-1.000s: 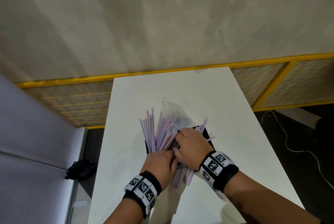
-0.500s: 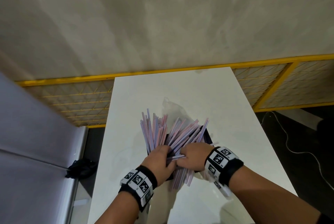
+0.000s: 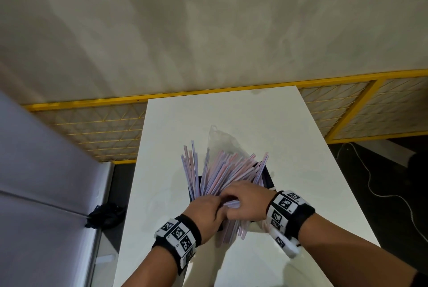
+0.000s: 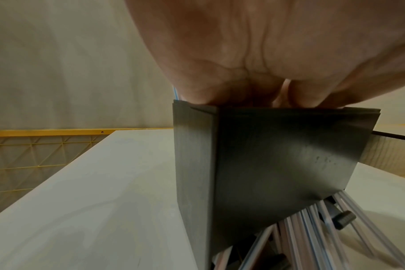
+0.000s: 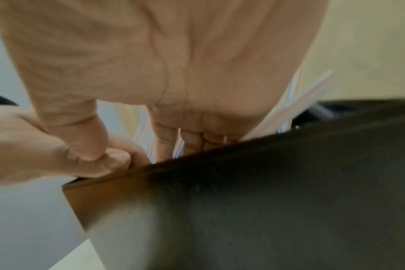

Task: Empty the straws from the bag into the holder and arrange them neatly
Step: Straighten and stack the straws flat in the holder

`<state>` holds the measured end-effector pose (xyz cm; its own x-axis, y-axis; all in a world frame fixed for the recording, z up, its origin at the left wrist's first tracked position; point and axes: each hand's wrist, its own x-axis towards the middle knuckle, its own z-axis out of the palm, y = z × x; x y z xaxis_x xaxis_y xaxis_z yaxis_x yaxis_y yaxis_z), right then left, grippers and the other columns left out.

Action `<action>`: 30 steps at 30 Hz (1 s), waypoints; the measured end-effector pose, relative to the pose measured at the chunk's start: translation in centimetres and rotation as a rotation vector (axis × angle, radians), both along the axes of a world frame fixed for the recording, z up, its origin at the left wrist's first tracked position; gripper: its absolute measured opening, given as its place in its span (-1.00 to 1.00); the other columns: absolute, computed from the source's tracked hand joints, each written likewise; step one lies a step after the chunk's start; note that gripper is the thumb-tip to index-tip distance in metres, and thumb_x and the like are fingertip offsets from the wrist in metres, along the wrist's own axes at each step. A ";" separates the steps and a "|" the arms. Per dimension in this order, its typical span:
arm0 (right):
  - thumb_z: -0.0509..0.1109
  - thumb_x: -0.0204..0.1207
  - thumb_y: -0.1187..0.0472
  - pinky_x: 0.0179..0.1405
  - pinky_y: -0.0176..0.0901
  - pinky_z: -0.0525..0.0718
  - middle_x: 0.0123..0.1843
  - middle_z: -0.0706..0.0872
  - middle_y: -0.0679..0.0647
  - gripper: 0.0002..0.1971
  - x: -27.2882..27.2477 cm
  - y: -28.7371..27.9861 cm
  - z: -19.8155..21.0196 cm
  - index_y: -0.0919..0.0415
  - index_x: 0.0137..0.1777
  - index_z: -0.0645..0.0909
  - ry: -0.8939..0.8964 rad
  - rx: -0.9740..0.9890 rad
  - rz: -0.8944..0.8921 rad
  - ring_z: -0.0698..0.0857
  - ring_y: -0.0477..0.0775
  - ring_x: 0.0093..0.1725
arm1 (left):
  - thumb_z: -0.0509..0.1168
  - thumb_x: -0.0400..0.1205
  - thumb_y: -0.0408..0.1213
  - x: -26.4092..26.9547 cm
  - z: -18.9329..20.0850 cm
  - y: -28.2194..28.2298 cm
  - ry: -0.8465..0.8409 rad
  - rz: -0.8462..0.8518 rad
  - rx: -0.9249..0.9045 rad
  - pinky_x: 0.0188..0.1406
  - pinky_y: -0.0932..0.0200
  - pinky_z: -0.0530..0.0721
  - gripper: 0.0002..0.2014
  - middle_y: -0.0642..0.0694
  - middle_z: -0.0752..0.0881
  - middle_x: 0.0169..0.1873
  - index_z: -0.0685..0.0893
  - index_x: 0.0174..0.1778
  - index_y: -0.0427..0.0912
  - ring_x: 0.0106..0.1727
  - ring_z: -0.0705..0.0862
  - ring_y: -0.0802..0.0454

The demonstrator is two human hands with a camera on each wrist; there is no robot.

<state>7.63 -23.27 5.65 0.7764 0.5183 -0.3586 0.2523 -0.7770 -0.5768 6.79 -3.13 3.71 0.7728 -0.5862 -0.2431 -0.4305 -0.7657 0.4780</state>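
A bare test area: white table, yellow mesh fencing, plain concrete wall.

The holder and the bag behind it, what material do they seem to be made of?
The holder looks like rigid board or plastic with a dark matte finish: flat panels meet at sharp corners and show only a dull sheen. Which of the two, I cannot tell. The bag seems thin clear plastic film: the white table shows through it, and it lies crumpled.

Both forearms bare, no sleeves in view. Left wrist: black band carrying white square tiles printed with black pixel-pattern markers. Right wrist: matching black band, same white marker tiles, with a white tab hanging off its underside. Hands bare.
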 end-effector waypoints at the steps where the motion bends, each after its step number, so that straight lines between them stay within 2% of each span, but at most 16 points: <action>1: 0.39 0.54 -0.26 0.29 0.02 0.61 0.16 0.71 -0.03 -0.54 -0.2 -0.3 0.1 -0.03 0.32 0.67 -0.064 -0.022 -0.006 0.61 0.03 0.21 | 0.05 0.81 -0.01 0.0 0.0 0.0 -0.003 0.002 0.015 0.13 -0.01 0.56 -0.66 -0.15 0.71 0.04 0.66 0.18 -0.13 0.09 0.66 -0.13; 3: 0.28 0.44 -0.45 0.22 0.03 0.62 0.08 0.69 -0.06 -0.46 -0.5 -1.4 0.6 -0.05 0.16 0.64 -0.203 -0.193 0.017 0.61 0.04 0.13 | 0.02 0.82 0.02 -0.1 -0.2 -0.1 -0.012 0.005 0.039 0.17 0.00 0.55 -0.62 -0.12 0.69 0.05 0.65 0.16 -0.13 0.11 0.64 -0.11; 4: 0.24 0.38 -0.52 0.18 0.03 0.61 0.09 0.67 -0.04 -0.39 -0.8 -2.1 0.8 -0.04 0.15 0.61 -0.218 -0.317 0.033 0.61 0.07 0.11 | 0.00 0.83 0.05 -0.2 -0.3 -0.1 -0.021 0.004 0.049 0.20 0.00 0.54 -0.60 -0.10 0.69 0.07 0.66 0.18 -0.12 0.13 0.63 -0.09; 6: 0.28 0.34 -0.53 0.13 0.04 0.54 0.17 0.65 0.04 -0.28 -1.2 -3.2 1.0 0.03 0.26 0.57 -0.171 -0.516 0.075 0.61 0.14 0.15 | -0.02 0.83 0.09 -0.2 -0.5 -0.2 -0.033 0.004 0.061 0.24 0.02 0.54 -0.56 -0.08 0.70 0.14 0.65 0.27 -0.10 0.18 0.63 -0.08; 8: 0.33 0.43 -0.43 0.22 0.08 0.51 0.25 0.64 0.11 -0.30 -1.7 -3.4 0.4 0.09 0.36 0.54 -0.164 -0.589 0.109 0.60 0.20 0.22 | -0.02 0.82 0.12 -0.2 -0.6 -0.2 -0.029 0.013 0.051 0.30 0.07 0.54 -0.53 -0.05 0.69 0.24 0.60 0.41 -0.07 0.26 0.63 -0.05; 10: 0.35 0.51 -0.33 0.31 0.13 0.49 0.32 0.61 0.13 -0.36 -2.0 -2.9 -0.3 0.10 0.43 0.51 -0.159 -0.582 0.099 0.59 0.24 0.29 | 0.00 0.80 0.16 -0.1 -0.7 -0.2 -0.019 0.023 0.029 0.34 0.12 0.52 -0.50 -0.02 0.67 0.31 0.54 0.50 -0.05 0.33 0.62 -0.03; 14: 0.38 0.46 -0.31 0.25 0.13 0.49 0.28 0.60 0.12 -0.42 -1.6 -1.8 -1.2 0.01 0.38 0.54 -0.159 -0.485 0.059 0.58 0.25 0.29 | 0.05 0.74 0.24 -0.1 -0.8 0.0 -0.016 0.015 0.021 0.37 0.10 0.52 -0.43 -0.01 0.66 0.34 0.47 0.56 -0.02 0.34 0.61 -0.02; 17: 0.37 0.43 -0.30 0.23 0.13 0.50 0.21 0.57 0.11 -0.44 -1.0 -1.0 -1.5 -0.03 0.34 0.58 -0.211 -0.406 0.096 0.53 0.22 0.24 | 0.06 0.71 0.26 -0.4 -0.9 0.0 -0.061 -0.019 0.059 0.19 0.05 0.58 -0.49 -0.02 0.72 0.18 0.55 0.40 0.02 0.20 0.67 -0.06; 20: 0.40 0.43 -0.30 0.26 0.13 0.56 0.21 0.59 0.11 -0.44 -0.3 -0.8 -1.6 0.00 0.34 0.61 -0.153 -0.428 0.135 0.52 0.20 0.23 | 0.01 0.70 0.29 -0.5 -0.7 -0.1 -0.085 -0.035 0.119 0.03 0.03 0.55 -0.55 -0.01 0.72 0.02 0.58 0.16 0.04 0.08 0.68 -0.10; 22: 0.42 0.41 -0.30 0.17 0.08 0.64 0.11 0.65 0.10 -0.52 0.1 -0.7 -1.8 0.01 0.17 0.64 -0.088 -0.449 0.136 0.61 0.20 0.14 | -0.01 0.70 0.30 -0.5 -0.6 -0.1 -0.077 -0.027 0.138 0.05 0.02 0.54 -0.55 0.00 0.71 0.00 0.59 0.11 0.05 0.06 0.68 -0.10; 25: 0.43 0.33 -0.27 -0.19 -0.06 0.63 -0.21 0.61 -0.05 -0.68 0.8 -0.2 -2.1 -0.08 -0.15 0.51 0.007 -0.463 0.126 0.65 0.13 -0.19 | -0.01 0.72 0.29 -0.6 -0.5 -0.2 -0.064 -0.023 0.146 0.08 0.03 0.50 -0.56 0.01 0.71 0.00 0.60 0.10 0.05 0.07 0.67 -0.09; 27: 0.43 0.26 -0.30 -0.29 -0.08 0.61 -0.28 0.62 -0.07 -0.63 1.4 0.1 -2.2 -0.07 -0.14 0.54 0.049 -0.496 0.135 0.66 0.09 -0.29 | -0.01 0.73 0.28 -0.6 -0.3 -0.3 -0.056 -0.022 0.141 0.08 0.03 0.47 -0.57 0.02 0.72 0.00 0.59 0.09 0.05 0.09 0.66 -0.08; 30: 0.48 0.18 -0.34 -0.30 -0.05 0.70 -0.26 0.69 -0.02 -0.54 2.0 0.2 -2.5 -0.02 -0.09 0.62 0.102 -0.538 0.139 0.70 0.08 -0.30 | -0.01 0.75 0.27 -0.6 -0.1 -0.3 -0.053 -0.014 0.124 0.04 0.06 0.40 -0.59 0.04 0.72 0.01 0.59 0.08 0.07 0.11 0.66 -0.06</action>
